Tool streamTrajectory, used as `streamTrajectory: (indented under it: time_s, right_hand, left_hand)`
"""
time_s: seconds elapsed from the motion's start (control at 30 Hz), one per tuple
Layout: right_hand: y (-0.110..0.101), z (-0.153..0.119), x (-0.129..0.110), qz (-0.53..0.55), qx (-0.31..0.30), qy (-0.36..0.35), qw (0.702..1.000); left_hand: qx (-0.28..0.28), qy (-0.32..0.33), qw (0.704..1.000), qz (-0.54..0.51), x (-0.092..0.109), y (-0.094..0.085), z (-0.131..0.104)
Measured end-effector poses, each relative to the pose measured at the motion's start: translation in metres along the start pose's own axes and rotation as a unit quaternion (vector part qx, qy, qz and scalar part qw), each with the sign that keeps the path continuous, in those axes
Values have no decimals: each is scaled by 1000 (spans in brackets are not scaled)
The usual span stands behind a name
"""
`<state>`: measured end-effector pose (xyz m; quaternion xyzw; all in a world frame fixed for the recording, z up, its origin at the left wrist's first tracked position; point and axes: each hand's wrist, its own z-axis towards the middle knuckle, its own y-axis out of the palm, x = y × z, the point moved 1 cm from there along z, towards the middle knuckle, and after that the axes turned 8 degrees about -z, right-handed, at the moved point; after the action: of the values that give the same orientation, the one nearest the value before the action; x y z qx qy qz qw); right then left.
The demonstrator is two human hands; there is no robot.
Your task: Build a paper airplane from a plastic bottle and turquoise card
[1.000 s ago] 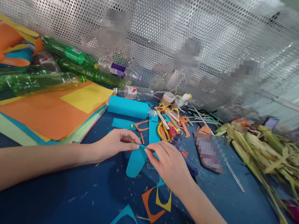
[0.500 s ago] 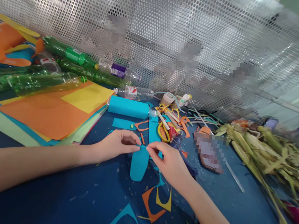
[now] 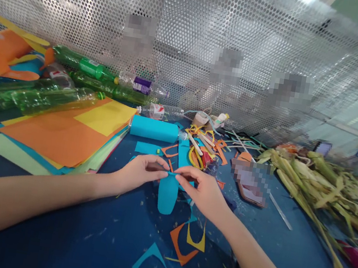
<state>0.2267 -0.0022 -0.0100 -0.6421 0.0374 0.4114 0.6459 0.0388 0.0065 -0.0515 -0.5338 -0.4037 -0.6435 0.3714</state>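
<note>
Between my hands hangs a blue paper cutout [image 3: 167, 196] with a rounded lower end, its top edge folded or creased. My left hand [image 3: 145, 168] pinches the left end of that top edge between thumb and fingers. The right end is pinched by my right hand [image 3: 199, 185]. Just beyond my hands lies a plastic bottle wrapped in blue paper [image 3: 154, 129], its capped neck pointing right. A blue paper strip [image 3: 147, 148] rests in front of the bottle. Orange paper scraps [image 3: 179, 244] and a blue offcut [image 3: 151, 255] lie nearer to me on the blue table [image 3: 96, 239].
A stack of coloured paper [image 3: 51, 135] lies left, with green plastic bottles [image 3: 50, 99] behind it. Yellow-handled scissors [image 3: 195, 157] sit among scraps. To the right are a phone [image 3: 249, 182] and dried corn husks [image 3: 320, 189]. A perforated metal screen [image 3: 190, 26] stands behind.
My right fingers have shifted slightly along the top edge of the blue cutout, with the index finger reaching further left. The left hand keeps its pinch.
</note>
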Motion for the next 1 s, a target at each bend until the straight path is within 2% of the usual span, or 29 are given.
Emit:
streamTrajectory:
  time_s: [0.23, 0.4, 0.5, 0.6, 0.63, 0.7, 0.8, 1.0]
  right_hand:
    - [-1, 1, 7, -20, 16, 16, 1000]
    - [-6, 2, 6, -39, 15, 21, 999]
    - [-20, 0, 10, -154, 61, 54, 985]
    - [-40, -5, 26, -327, 86, 116, 934]
    - [-45, -7, 34, -370, 70, 139, 916]
    - [-54, -12, 49, -416, -2, 168, 894]
    - [-60, -17, 65, -415, -97, 156, 891]
    - [-60, -17, 72, -397, -151, 137, 895]
  left_hand:
    - [11, -42, 999, -12, 3, 2, -2]
    - [19, -37, 999, -19, -3, 0, 0]
    - [31, -33, 998, -34, -7, -2, 1]
    - [62, -46, 995, -65, -8, -3, 2]
    - [75, -55, 992, -82, -7, -3, 2]
    - [96, -75, 984, -127, -5, -3, 2]
    - [108, -92, 972, -187, -3, -2, 3]
    - [104, -78, 967, -221, -2, -3, 4]
